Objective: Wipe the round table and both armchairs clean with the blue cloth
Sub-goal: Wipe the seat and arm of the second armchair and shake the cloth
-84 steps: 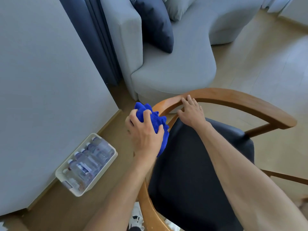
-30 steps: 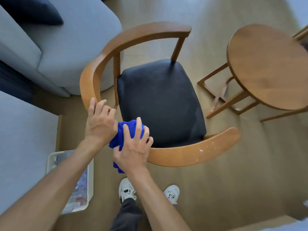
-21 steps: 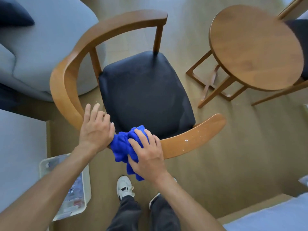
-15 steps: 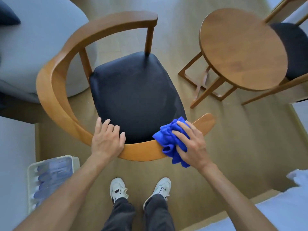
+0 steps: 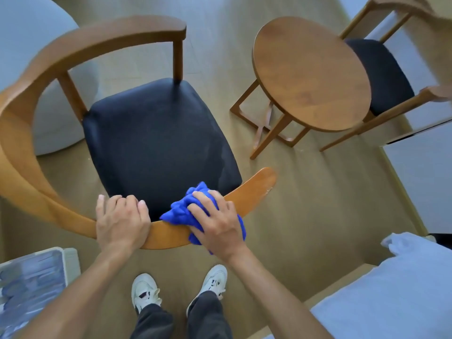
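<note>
A wooden armchair point(image 5: 29, 133) with a dark seat cushion stands right below me, its curved back rail nearest to me. My right hand point(image 5: 216, 222) grips the bunched blue cloth point(image 5: 182, 211) and presses it on the rail's right part. My left hand point(image 5: 121, 221) holds the rail just left of the cloth, fingers curled over its inner edge. The round wooden table point(image 5: 310, 72) stands at the upper right. Behind it is the second armchair point(image 5: 381, 72), partly hidden by the tabletop.
A grey sofa point(image 5: 14, 28) fills the upper left. A white crate of bottles point(image 5: 36, 277) sits on the floor at the lower left. A bed corner with light bedding point(image 5: 396, 289) is at the lower right, and a white cabinet point(image 5: 423, 177) stands at the right edge.
The cloth passed from my left hand to my right. My right hand swept it rightward along the rail and has now come back left a little. My left hand moved onto the rail.
</note>
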A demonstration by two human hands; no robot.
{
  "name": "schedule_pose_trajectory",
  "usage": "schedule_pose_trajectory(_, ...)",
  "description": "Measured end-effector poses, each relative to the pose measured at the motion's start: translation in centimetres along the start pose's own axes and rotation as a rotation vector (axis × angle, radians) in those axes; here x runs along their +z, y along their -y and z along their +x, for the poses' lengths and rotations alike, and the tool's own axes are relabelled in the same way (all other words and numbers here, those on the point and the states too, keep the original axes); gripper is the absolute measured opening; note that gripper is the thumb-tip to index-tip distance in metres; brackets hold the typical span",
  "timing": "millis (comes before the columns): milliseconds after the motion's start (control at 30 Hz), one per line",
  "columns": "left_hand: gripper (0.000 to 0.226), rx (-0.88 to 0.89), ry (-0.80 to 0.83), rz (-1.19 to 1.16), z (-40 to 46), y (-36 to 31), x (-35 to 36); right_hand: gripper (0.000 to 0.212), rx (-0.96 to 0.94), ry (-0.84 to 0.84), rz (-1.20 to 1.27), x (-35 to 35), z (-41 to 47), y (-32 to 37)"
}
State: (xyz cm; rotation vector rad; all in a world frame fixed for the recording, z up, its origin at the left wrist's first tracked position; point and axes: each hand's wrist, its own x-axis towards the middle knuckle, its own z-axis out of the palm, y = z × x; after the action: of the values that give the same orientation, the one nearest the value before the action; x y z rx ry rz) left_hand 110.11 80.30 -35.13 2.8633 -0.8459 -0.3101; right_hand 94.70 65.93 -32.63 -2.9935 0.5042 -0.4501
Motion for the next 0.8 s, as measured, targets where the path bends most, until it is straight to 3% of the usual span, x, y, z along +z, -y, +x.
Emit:
schedule_pose_trajectory(133,0.041,-0.030,0.025,0.007,0.0,-0.2,0.3,0.024,0.477,-0.040,-0.040,-2.0,1.3,-11.1)
schedule_pose_trajectory(233,0.040,-0.041,0.031,0.015,0.1,-0.5,0.0,0.024,0.657,-0.069,0.007,-2.0,3.3,-12.2)
schedule_pose_trajectory(333,0.038,-0.048,0.041,0.031,0.2,-0.7,-0.2,0.023,0.602,-0.111,-0.008,-1.0,1.8,-7.5)
schedule_pose_trajectory(467,0.034,-0.068,0.056,0.038,0.1,-0.9,-0.4,0.019,0.131,-0.083,0.128,1.0,-1.8,1.8)
schedule_pose_trajectory(567,0.033,-0.070,0.051,0.041,0.0,-0.8,-0.4,0.021,-0.068,-0.016,0.104,0.1,-1.4,-3.0)
schedule_pose_trajectory(600,0.033,-0.063,0.054,0.039,0.0,-0.8,-0.4,0.024,-0.017,-0.005,0.049,-0.6,-0.8,-6.1)
schedule_pose_trajectory(733,0.032,-0.058,0.066,0.027,0.0,-0.8,-0.6,0.030,0.560,0.034,-0.015,-2.5,2.6,-14.8)
schedule_pose_trajectory(800,0.031,-0.053,0.066,0.027,0.0,-0.9,-0.8,0.026,0.587,0.042,-0.063,-2.4,3.5,-13.4)
